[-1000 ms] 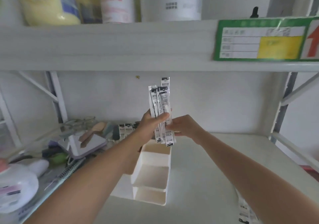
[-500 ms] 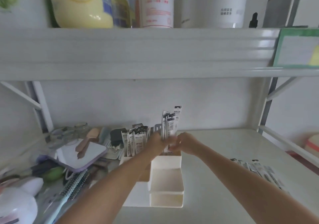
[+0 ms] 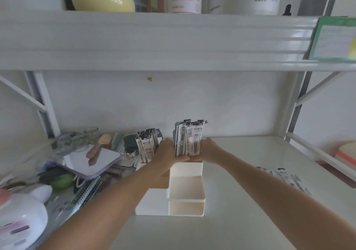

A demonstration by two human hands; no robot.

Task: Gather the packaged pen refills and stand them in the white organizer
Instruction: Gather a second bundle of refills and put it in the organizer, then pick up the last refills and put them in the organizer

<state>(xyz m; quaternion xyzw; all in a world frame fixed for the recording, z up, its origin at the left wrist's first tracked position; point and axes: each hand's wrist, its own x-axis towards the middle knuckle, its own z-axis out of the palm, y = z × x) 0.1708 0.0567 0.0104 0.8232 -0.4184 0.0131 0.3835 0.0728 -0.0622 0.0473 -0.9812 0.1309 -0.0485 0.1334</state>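
Observation:
A white stepped organizer (image 3: 185, 201) stands mid-shelf. A bundle of packaged pen refills (image 3: 189, 139) stands upright in its rear right compartment. My left hand (image 3: 169, 151) presses the bundle from the left and my right hand (image 3: 209, 149) from the right. A second bunch of refill packs (image 3: 147, 144) stands in the rear left compartment, beside my left hand. Several more refill packs (image 3: 285, 178) lie flat on the shelf at the right. The bundle's lower ends are hidden inside the organizer.
Clutter fills the left: a purple-edged mirror (image 3: 90, 161), glass jars (image 3: 77, 138), a hairbrush (image 3: 86, 190), a white bunny-shaped item (image 3: 23, 209). An upper shelf (image 3: 154, 41) with bottles overhangs. A shelf rail (image 3: 317, 153) runs along the right.
Both hands have lowered the refill bundle from up in the air down into the organizer's rear compartment. The camera view has shifted so the organizer sits more central.

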